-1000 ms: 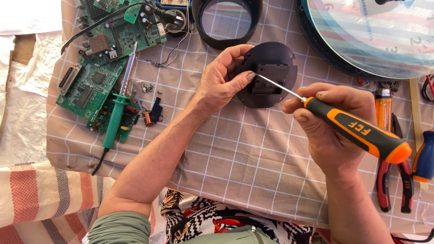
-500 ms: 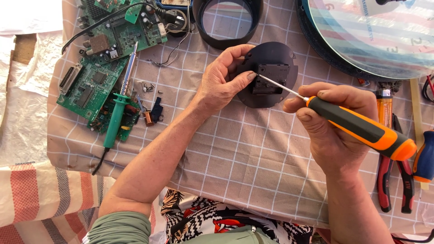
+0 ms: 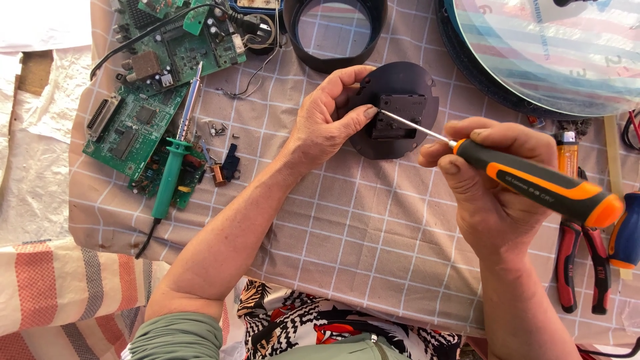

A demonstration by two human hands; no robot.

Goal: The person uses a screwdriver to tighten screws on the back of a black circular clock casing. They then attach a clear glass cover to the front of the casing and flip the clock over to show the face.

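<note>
My left hand (image 3: 330, 120) grips the left edge of a round black plastic disc (image 3: 417, 83) with a small black box-shaped mechanism (image 3: 399, 115) at its middle, thumb pressed against that box. My right hand (image 3: 490, 190) holds a black and orange screwdriver (image 3: 540, 183). Its thin metal shaft (image 3: 415, 127) points up and left, with the tip touching the mechanism beside my left thumb. Both rest over a beige checked cloth (image 3: 373, 227).
Green circuit boards (image 3: 143, 100) lie at the far left with a green soldering iron (image 3: 175, 160) across them and small screws (image 3: 217, 128) beside. A black ring (image 3: 333, 33) sits at the top, a large round clock face (image 3: 547, 47) top right, red-handled pliers (image 3: 579, 263) at right.
My right hand has tilted the screwdriver handle slightly lower and to the right while the tip stays on the mechanism. My left hand keeps its hold on the disc.
</note>
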